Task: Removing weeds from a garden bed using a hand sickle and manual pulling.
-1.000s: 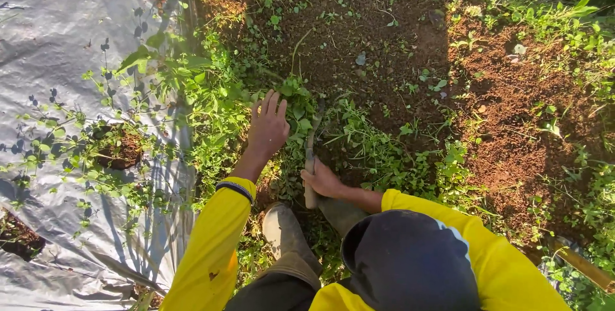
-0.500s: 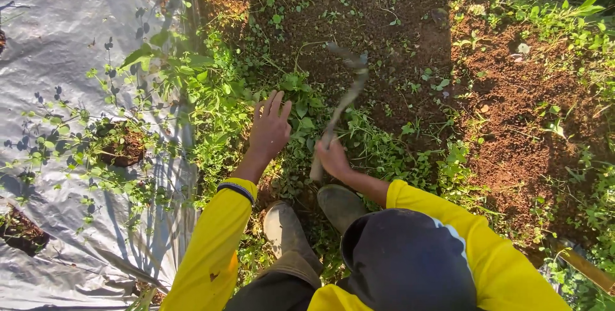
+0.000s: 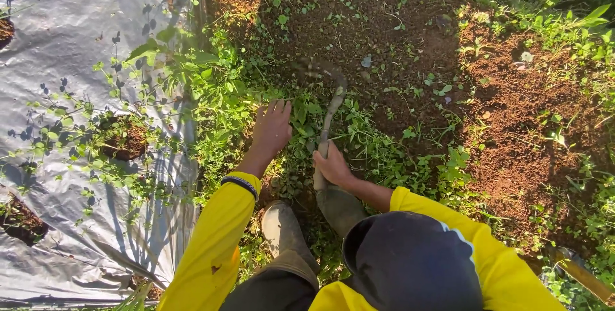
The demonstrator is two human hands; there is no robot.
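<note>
No container shows; the nearest thing to one is the holes in the silver sheet along the ground's left edge. Three holes can be counted, each showing soil, and the middle hole has a small plant growing out of it.

Two hands are at work. The right hand has its grip clamped on the handle of one sickle, whose curved blade is blurred and points away over the weeds. The left hand lies flat, fingers apart, gripping nothing, pressed on the weeds just left of the sickle.

Two boots stand below the hands among the greenery. Bare brown soil fills the ground's upper and right side. Both sleeves are yellow.
</note>
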